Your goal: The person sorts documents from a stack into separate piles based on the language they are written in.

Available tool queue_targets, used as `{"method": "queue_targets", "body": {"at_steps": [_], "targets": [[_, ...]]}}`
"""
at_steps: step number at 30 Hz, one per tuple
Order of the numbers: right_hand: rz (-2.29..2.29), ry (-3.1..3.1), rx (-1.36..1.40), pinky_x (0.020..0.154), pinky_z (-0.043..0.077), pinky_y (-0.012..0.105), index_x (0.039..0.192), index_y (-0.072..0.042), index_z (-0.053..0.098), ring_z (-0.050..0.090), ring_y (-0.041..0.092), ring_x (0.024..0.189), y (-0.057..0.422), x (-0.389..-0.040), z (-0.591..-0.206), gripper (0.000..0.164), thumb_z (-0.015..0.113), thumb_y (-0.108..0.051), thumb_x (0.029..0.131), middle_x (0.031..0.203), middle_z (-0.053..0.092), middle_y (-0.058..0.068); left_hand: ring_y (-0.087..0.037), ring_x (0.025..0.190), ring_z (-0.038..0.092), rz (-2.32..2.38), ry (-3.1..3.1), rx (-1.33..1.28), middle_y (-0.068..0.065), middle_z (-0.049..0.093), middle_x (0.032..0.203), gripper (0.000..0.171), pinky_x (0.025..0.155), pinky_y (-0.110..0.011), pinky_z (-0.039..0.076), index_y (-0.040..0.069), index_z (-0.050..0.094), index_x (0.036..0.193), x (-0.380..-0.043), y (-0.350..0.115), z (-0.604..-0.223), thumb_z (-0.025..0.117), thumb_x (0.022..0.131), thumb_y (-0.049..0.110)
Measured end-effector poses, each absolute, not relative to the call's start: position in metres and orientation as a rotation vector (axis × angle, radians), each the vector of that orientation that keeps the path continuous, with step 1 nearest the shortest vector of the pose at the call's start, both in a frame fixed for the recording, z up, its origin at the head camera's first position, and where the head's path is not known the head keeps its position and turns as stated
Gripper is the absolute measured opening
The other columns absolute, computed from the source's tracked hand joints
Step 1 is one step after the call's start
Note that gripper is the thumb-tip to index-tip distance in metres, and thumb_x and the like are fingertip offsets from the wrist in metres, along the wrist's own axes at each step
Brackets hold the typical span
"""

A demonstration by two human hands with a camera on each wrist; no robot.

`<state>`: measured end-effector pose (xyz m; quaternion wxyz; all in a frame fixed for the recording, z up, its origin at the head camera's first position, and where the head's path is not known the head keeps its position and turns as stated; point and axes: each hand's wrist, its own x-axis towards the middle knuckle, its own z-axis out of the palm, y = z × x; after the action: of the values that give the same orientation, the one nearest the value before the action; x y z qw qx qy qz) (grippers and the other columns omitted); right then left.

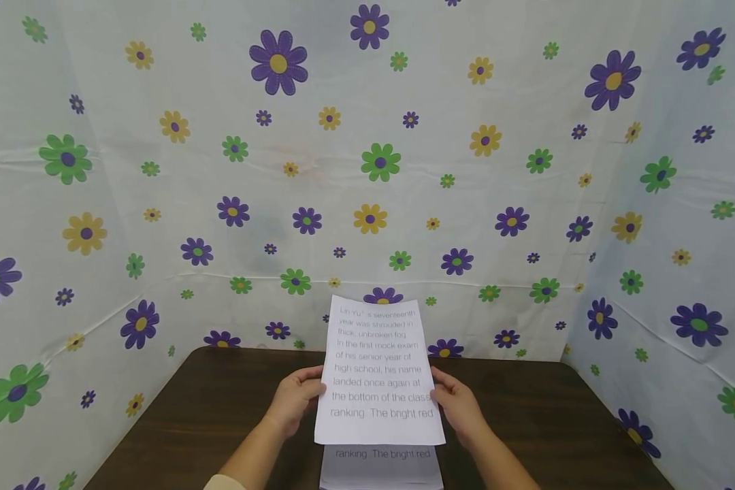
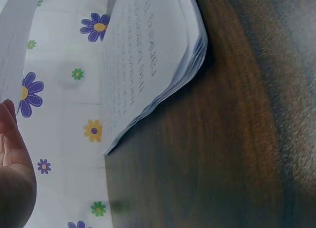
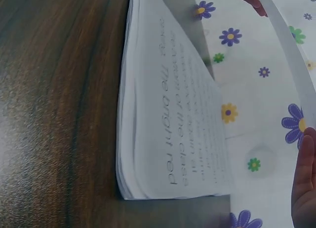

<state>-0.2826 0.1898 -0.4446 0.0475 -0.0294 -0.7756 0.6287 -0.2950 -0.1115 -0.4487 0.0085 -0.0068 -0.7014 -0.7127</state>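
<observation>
A white printed sheet of paper (image 1: 376, 425) is held up, tilted, between both hands. My left hand (image 1: 295, 400) pinches its left edge, thumb in front and fingers behind. On the opposite edge my right hand (image 1: 459, 401) pinches it in the same way. Below the raised sheet lies a stack of printed paper (image 1: 380, 471) on the table, its top page bearing the same large text. In the left wrist view the stack (image 2: 143, 65) shows slightly uneven, layered edges. The right wrist view shows the stack (image 3: 173, 114) and, at the right, the raised sheet (image 3: 291, 50) apart from it.
The dark wood-grain table (image 1: 208, 422) spreads to both sides of the stack. A white cloth with purple, green and yellow flowers (image 1: 380, 163) hangs behind the table and along its left and right sides.
</observation>
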Motion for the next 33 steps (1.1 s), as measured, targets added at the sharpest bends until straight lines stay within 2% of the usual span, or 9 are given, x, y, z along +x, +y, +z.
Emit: {"method": "queue_targets", "body": {"at_steps": [6,13,17,22,33], "targets": [[1.937,-2.353,-0.068,0.09,0.056,0.043,0.142,0.003,0.047,0.066,0.019,0.091,0.186,-0.281,-0.44,0.048,0.053,-0.005,0.094,0.118,0.067,0.022,-0.02,0.081,0.07,-2.233,-2.17,0.004,-0.016,0.074,0.104,0.041,0.075,-0.036,0.059,-0.006,0.059,0.128,-0.295,-0.115,-0.443,0.062,0.089,0.005],[1.956,-2.352,-0.043,0.076,0.052,0.033,0.142,0.001,0.048,0.064,0.019,0.087,0.177,-0.282,-0.436,0.05,0.055,-0.006,0.093,0.114,0.068,0.02,-0.02,0.082,0.071,-2.225,-2.155,0.006,-0.017,0.074,0.103,0.04,0.075,-0.036,0.059,-0.007,0.059,0.127,-0.296,-0.124,-0.44,0.061,0.088,0.002],[1.978,-2.359,-0.011,0.07,0.053,0.03,0.143,0.001,0.047,0.063,0.018,0.083,0.167,-0.283,-0.435,0.052,0.056,-0.006,0.093,0.11,0.068,0.017,-0.021,0.083,0.071,-2.213,-2.153,0.02,-0.017,0.074,0.104,0.04,0.076,-0.036,0.06,-0.007,0.059,0.127,-0.297,-0.136,-0.438,0.06,0.088,0.001],[2.007,-2.372,0.034,0.071,0.058,0.032,0.144,0.001,0.045,0.064,0.018,0.079,0.15,-0.283,-0.432,0.053,0.056,-0.006,0.092,0.105,0.067,0.016,-0.022,0.084,0.071,-2.177,-2.166,0.04,-0.017,0.073,0.107,0.04,0.077,-0.035,0.06,-0.006,0.058,0.129,-0.295,-0.154,-0.436,0.06,0.089,0.002],[2.034,-2.422,0.128,0.072,0.059,0.031,0.145,0.001,0.043,0.062,0.015,0.079,0.115,-0.285,-0.431,0.058,0.058,-0.007,0.09,0.103,0.064,0.012,-0.024,0.089,0.072,-2.065,-2.256,0.07,-0.017,0.072,0.113,0.042,0.079,-0.036,0.061,-0.003,0.054,0.134,-0.287,-0.198,-0.433,0.059,0.094,0.01]]}}
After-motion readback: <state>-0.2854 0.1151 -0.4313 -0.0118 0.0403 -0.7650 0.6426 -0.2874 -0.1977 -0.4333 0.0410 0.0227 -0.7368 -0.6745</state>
